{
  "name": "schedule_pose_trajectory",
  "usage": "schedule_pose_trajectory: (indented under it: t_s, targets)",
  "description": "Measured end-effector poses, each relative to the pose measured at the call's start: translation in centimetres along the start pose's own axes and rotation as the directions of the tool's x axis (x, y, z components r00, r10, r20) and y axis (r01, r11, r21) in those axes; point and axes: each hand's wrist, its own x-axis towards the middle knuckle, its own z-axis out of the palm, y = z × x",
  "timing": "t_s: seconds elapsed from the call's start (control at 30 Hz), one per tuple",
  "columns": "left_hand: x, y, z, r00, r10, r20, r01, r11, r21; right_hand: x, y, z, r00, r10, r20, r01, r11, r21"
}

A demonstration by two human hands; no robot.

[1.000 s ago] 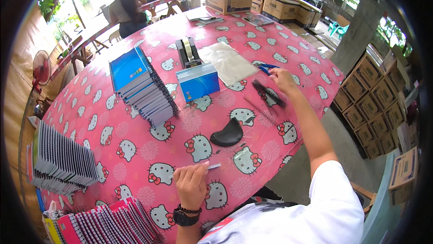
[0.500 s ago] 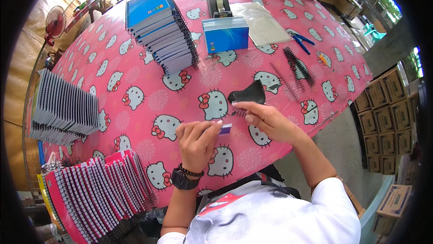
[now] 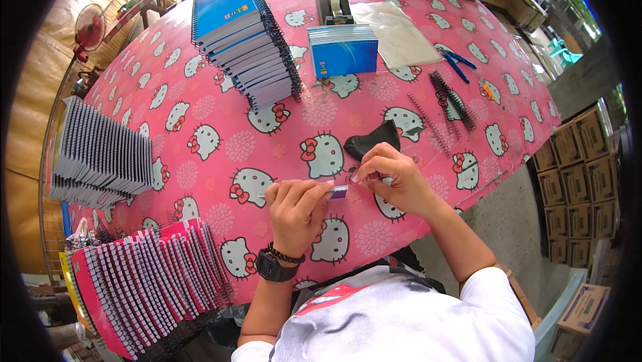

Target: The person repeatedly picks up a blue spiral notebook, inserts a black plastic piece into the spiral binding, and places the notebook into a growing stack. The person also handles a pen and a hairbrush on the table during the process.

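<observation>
My left hand [image 3: 293, 213], with a dark watch and a bracelet at its wrist, is closed on a small notepad [image 3: 340, 193]; a purple and white end sticks out past the fingertips. My right hand [image 3: 396, 180] pinches a thin dark spiral binding coil close to that end, and most of the coil is hidden by the fingers. Whether coil and pad touch, I cannot tell. Just beyond the right hand lies a black pouch-like piece [image 3: 366, 142] on the pink patterned tablecloth [image 3: 281, 154].
Blue spiral notebooks [image 3: 224, 17] stand stacked at the back, near small blue pads [image 3: 344, 57], a tape dispenser [image 3: 332, 4] and clear plastic sheets [image 3: 396, 33]. Blue-handled pliers [image 3: 457, 65] and loose black coils [image 3: 452, 101] lie right. More notebooks [image 3: 103, 151] and pink ones [image 3: 147, 282] line the left.
My right hand has turned and come down closer to the notepad's end, bringing the coil with it. The left hand keeps its hold. The whole view has shifted slightly.
</observation>
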Motion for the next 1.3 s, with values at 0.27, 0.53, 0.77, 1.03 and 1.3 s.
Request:
schedule_pose_trajectory:
  t_s: [0.27, 0.53, 0.77, 1.03, 1.3]
  targets:
    - [0.0, 0.2, -0.2, 1.0, -0.006, 0.007, 0.006, 1.0, -0.009, -0.1, 0.1, 0.6, 0.996, -0.093, -0.01, 0.091, 0.992, -0.089]
    - [-0.2, 0.3, -0.3, 1.0, -0.013, 0.003, 0.013, 1.0, -0.008, 0.0, 0.2, 0.7, 0.983, -0.167, -0.069, 0.151, 0.969, -0.196]
    - [-0.4, 0.2, -0.2, 0.999, -0.045, -0.019, 0.045, 0.999, 0.001, 0.1, 0.2, 0.6, 0.98, -0.191, 0.053, 0.196, 0.971, -0.134]
    - [-0.5, 0.4, -0.2, 0.996, -0.084, -0.027, 0.085, 0.996, 0.039, 0.0, 0.2, 0.4, 0.986, -0.091, 0.139, 0.097, 0.995, -0.039]
    - [-0.2, 2.0, -0.2, 0.994, -0.103, 0.048, 0.101, 0.994, 0.037, -0.1, -0.1, 0.9, 0.983, -0.068, 0.17, 0.079, 0.995, -0.059]
